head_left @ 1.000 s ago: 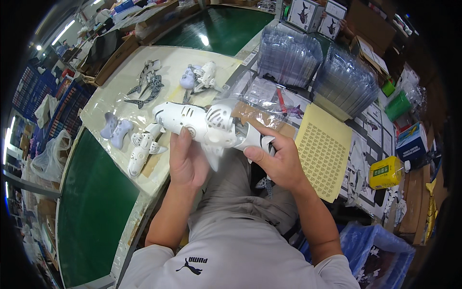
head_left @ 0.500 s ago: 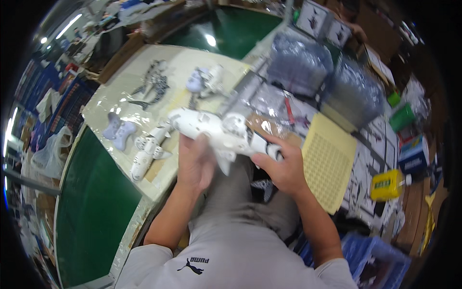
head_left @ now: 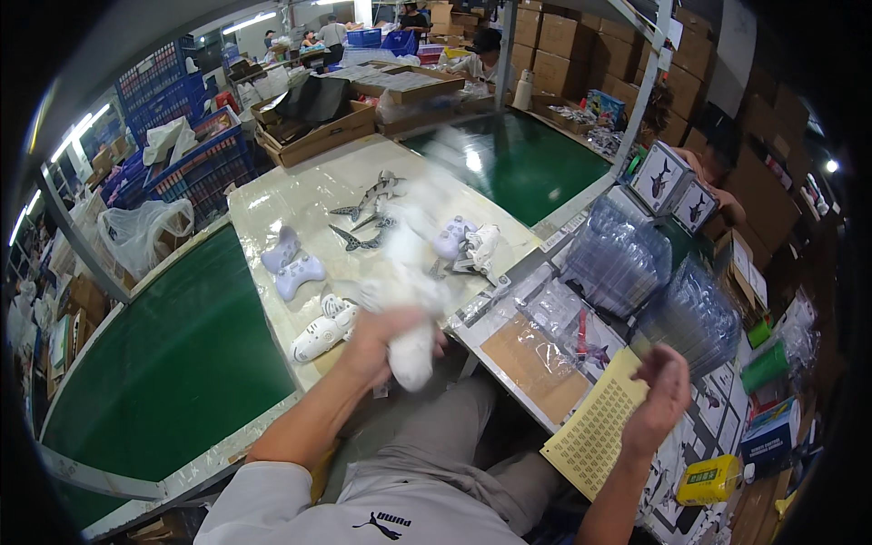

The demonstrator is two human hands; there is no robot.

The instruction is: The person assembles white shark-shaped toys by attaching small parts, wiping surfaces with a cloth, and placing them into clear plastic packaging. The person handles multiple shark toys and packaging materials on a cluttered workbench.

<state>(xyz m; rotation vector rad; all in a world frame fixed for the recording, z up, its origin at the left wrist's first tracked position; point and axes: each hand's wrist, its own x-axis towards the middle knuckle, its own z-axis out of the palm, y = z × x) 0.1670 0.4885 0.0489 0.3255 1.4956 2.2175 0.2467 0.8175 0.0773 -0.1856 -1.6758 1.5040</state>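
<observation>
A white toy shark [head_left: 413, 359] is gripped by my left hand [head_left: 381, 338], its body smeared by motion as it points away over the table. My right hand [head_left: 661, 400] is raised, fingers apart and empty, over the end of a yellow sheet of small stickers [head_left: 595, 427]. Beside my left hand lies another white toy shark [head_left: 318, 338] with dark marks. Pale lilac game-style controllers [head_left: 298, 272] rest farther left. Patterned grey shark pieces [head_left: 363, 238] lie beyond them. Past the held toy are another controller [head_left: 452, 238] and a white toy part [head_left: 486, 250].
Stacks of clear plastic packaging [head_left: 618, 245] stand at the right, near printed boxes [head_left: 658, 177]. A yellow bottle [head_left: 710, 480] lies at lower right. Green belt surfaces [head_left: 173, 363] flank the cream tabletop [head_left: 263, 204]. Other people sit farther back.
My right hand has let go of the toy shark and moved right, over the sticker sheet. My left hand now holds the toy alone, swung to point away. The view has tilted up.
</observation>
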